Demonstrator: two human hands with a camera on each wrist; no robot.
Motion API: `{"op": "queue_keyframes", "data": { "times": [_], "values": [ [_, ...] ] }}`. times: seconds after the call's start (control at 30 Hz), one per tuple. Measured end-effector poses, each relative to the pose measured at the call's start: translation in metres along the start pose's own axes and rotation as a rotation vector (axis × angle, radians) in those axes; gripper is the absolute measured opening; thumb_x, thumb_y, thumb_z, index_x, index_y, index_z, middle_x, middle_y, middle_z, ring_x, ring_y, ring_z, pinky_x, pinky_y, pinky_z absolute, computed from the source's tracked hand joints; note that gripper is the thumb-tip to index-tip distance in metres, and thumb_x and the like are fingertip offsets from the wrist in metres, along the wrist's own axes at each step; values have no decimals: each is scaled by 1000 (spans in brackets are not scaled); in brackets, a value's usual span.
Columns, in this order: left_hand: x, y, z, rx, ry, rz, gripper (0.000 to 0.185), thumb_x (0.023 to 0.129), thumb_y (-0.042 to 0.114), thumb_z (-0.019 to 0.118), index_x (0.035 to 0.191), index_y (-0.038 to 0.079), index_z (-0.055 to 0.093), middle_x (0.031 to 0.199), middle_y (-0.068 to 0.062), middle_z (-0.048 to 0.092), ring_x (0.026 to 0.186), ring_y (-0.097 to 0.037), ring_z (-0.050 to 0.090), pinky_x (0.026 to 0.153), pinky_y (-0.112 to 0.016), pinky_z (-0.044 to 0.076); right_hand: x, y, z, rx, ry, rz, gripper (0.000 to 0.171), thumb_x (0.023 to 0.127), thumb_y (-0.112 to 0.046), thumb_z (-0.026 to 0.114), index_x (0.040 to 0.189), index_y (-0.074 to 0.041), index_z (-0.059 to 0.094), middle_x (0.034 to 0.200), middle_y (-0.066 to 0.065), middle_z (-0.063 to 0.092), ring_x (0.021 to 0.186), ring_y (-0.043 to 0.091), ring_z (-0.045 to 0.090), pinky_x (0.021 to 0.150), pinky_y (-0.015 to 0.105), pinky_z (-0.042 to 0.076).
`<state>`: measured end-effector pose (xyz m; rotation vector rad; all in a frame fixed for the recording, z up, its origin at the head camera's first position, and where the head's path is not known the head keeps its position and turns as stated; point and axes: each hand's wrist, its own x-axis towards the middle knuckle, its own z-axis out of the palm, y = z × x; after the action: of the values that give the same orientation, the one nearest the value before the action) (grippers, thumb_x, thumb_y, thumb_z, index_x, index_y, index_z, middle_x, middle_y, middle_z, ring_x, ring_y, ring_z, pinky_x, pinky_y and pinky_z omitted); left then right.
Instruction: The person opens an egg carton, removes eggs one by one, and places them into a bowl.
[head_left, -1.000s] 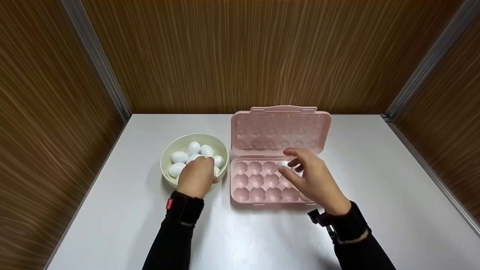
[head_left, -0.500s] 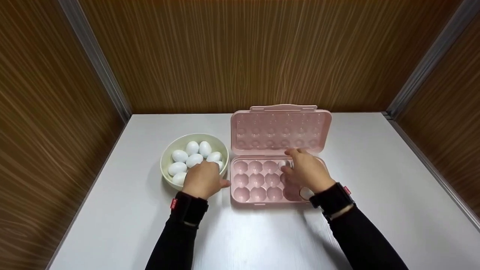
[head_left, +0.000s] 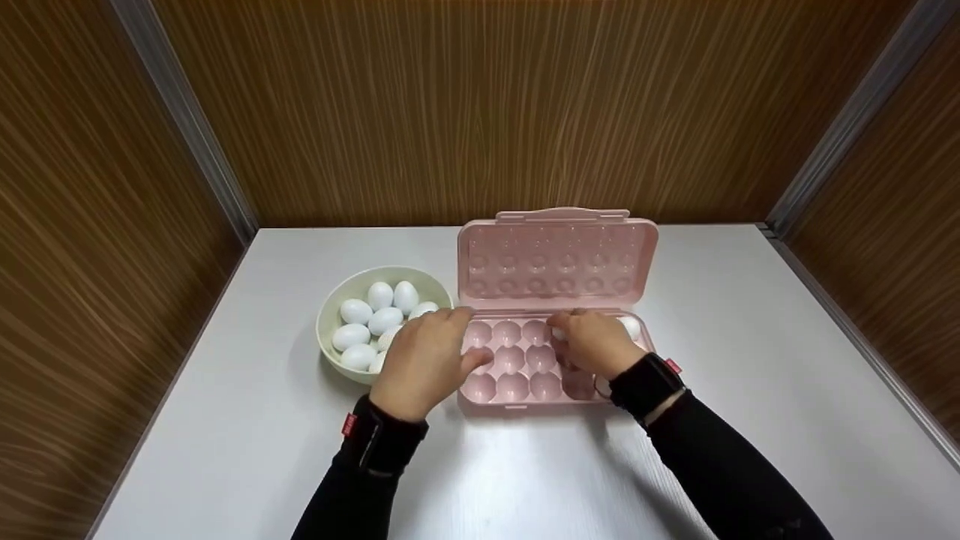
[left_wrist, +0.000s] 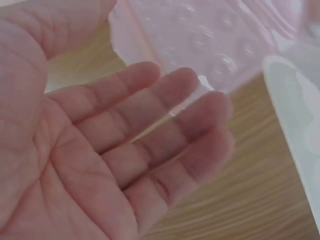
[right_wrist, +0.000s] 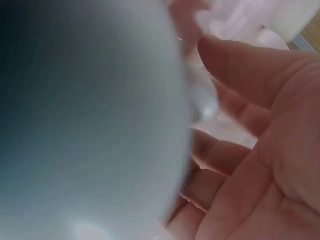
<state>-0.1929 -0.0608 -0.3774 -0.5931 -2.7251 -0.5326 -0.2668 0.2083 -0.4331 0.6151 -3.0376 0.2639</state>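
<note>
My left hand is over the right rim of the pale green bowl, its thumb reaching over the pink egg carton. The left wrist view shows that palm bare, with the fingers extended. Several white eggs lie in the bowl; the hand covers some. At the carton's back row, my right hand pinches a white egg. In the right wrist view, thumb and fingers surround this egg. Another egg, blurred and very near the camera, fills the left side.
Behind the carton's cups its lid stands raised. One egg sits in the back right cup, and another shows partly under the right wrist. Wood-grain panels enclose the white table at the back and sides.
My left hand has come up out of the bowl and moved right, its fingers straightening. The right hand has moved slightly left, and its fingers have drawn in around the egg.
</note>
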Motion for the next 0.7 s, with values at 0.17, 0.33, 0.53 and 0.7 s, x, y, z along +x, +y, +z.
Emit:
{"op": "queue_keyframes", "data": {
  "times": [0.17,0.33,0.53,0.7],
  "values": [
    [-4,8,-2,-33,34,68,52,88,37,88,126,6,71,109,-12,80,102,-34,77,86,-49,62,6,-4,1,-58,-49,9,14,98,-7,69,112,-11,71,100,21,74,92,42,74,72,54,64],
    [-3,11,-1,-21,54,104,50,88,36,87,125,6,71,109,-11,80,102,-32,77,88,-47,62,9,-3,3,-93,-51,21,10,100,-3,64,109,-7,64,96,20,69,82,38,71,65,49,64],
    [-5,13,-1,0,98,161,48,88,36,87,123,7,71,104,-9,79,95,-31,76,84,-44,61,0,2,-7,-52,-32,25,24,98,-6,68,121,-10,62,96,19,70,82,39,73,67,52,63],
    [-7,17,-2,13,176,218,50,88,36,87,124,7,70,104,-7,78,94,-28,75,84,-41,61,-12,-1,-36,166,75,33,34,106,-18,66,139,-11,59,102,14,78,84,32,76,78,52,63]
  ]
}}
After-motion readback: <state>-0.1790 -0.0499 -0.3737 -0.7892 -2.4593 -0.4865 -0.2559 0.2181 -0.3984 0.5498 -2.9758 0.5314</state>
